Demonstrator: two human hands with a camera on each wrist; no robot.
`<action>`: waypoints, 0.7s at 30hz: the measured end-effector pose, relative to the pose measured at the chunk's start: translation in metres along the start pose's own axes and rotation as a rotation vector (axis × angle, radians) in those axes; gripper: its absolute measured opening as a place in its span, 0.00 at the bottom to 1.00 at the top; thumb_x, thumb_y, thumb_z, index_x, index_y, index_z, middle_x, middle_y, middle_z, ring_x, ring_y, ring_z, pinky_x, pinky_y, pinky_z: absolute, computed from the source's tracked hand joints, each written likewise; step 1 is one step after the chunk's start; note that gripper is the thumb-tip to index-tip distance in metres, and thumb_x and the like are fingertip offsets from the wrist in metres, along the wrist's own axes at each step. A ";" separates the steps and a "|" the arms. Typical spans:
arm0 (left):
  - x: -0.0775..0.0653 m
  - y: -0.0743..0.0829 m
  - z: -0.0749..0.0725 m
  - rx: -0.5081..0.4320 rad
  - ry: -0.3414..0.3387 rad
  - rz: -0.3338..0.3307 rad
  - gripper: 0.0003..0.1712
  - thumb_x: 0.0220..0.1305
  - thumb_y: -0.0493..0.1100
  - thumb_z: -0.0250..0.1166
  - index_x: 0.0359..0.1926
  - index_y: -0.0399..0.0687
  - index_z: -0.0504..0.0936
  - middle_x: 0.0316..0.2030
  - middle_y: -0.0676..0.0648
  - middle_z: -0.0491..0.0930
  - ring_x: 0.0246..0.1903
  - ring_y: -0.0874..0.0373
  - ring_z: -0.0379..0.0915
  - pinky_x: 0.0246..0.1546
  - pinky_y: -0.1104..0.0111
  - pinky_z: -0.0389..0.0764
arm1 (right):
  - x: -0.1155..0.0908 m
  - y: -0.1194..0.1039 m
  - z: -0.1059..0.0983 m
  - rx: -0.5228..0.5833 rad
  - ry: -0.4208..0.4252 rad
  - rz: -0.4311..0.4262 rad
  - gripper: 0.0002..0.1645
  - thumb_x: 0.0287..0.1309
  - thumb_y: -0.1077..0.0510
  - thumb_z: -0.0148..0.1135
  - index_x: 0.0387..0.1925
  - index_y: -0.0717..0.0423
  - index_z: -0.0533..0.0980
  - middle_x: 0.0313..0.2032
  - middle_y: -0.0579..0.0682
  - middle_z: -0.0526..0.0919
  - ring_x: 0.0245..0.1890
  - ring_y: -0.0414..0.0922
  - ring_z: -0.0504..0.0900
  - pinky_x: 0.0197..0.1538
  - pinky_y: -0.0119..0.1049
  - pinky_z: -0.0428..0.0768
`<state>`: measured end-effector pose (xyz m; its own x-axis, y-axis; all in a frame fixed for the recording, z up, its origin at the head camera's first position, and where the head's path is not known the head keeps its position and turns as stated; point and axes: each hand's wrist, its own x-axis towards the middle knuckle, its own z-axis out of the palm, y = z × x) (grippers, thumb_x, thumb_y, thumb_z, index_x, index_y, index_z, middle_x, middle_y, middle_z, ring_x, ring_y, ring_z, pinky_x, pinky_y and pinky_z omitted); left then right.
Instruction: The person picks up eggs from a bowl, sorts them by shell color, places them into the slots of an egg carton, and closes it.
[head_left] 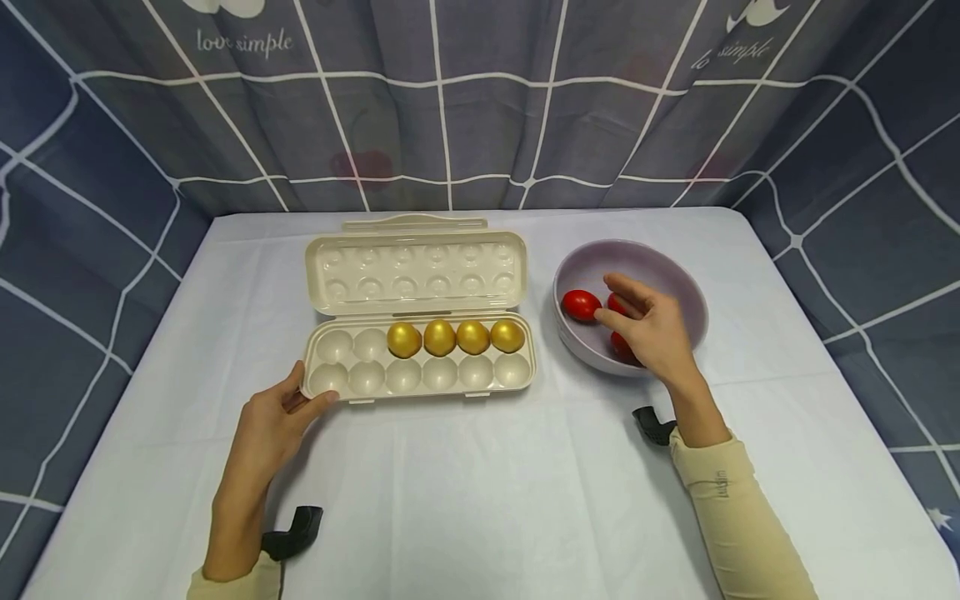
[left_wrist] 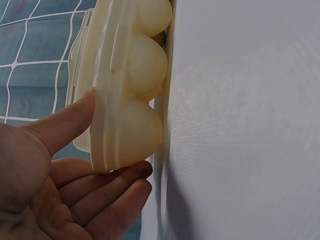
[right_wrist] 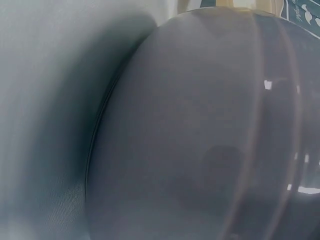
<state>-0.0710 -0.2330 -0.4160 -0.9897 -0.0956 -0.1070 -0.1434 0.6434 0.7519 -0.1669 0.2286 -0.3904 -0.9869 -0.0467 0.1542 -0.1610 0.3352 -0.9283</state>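
A cream egg carton (head_left: 420, 397) lies with its lid folded back, several gold eggs (head_left: 438, 337) in its back row of cups and the front row bare. My left hand (head_left: 273, 425) grips the front left corner. In the left wrist view the thumb (left_wrist: 75, 120) presses the carton's edge and the fingers lie round its end. Over the purple bowl (head_left: 675, 279), my right hand (head_left: 654, 329) reaches in with thumb and fingers apart. Red eggs (head_left: 581, 306) lie beneath and beside it, partly hidden by the fingers. The right wrist view shows only the bowl's outer wall (right_wrist: 190, 125).
A white cloth (head_left: 480, 492) covers the table. Grey checked curtains (head_left: 480, 125) hang behind and at both sides. Black curved pieces, one by the left wrist (head_left: 294, 533) and one by the right (head_left: 654, 425), stick out over the table.
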 end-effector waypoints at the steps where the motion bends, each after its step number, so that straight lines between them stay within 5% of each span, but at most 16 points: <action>1: 0.000 0.000 0.000 0.000 0.000 -0.002 0.51 0.63 0.57 0.68 0.71 0.27 0.55 0.63 0.29 0.66 0.59 0.40 0.72 0.40 0.86 0.72 | 0.001 0.001 0.000 0.000 -0.005 0.008 0.30 0.58 0.66 0.68 0.62 0.69 0.73 0.61 0.63 0.76 0.61 0.60 0.74 0.61 0.41 0.72; 12: 0.000 -0.001 0.001 -0.003 0.009 0.005 0.51 0.63 0.57 0.68 0.71 0.26 0.55 0.63 0.28 0.67 0.58 0.39 0.72 0.38 0.89 0.69 | 0.018 0.000 0.003 -0.073 -0.070 0.117 0.34 0.57 0.64 0.69 0.64 0.71 0.70 0.62 0.65 0.73 0.63 0.60 0.72 0.64 0.46 0.69; 21: -0.001 -0.002 -0.001 -0.001 0.001 -0.005 0.52 0.63 0.58 0.68 0.71 0.27 0.55 0.63 0.29 0.67 0.58 0.41 0.72 0.40 0.87 0.71 | 0.033 0.004 0.014 -0.250 -0.180 0.145 0.36 0.56 0.63 0.71 0.64 0.71 0.69 0.62 0.64 0.74 0.59 0.58 0.76 0.62 0.48 0.72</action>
<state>-0.0697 -0.2346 -0.4167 -0.9889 -0.0994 -0.1105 -0.1486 0.6421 0.7521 -0.2008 0.2154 -0.3940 -0.9886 -0.1396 -0.0565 -0.0335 0.5696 -0.8212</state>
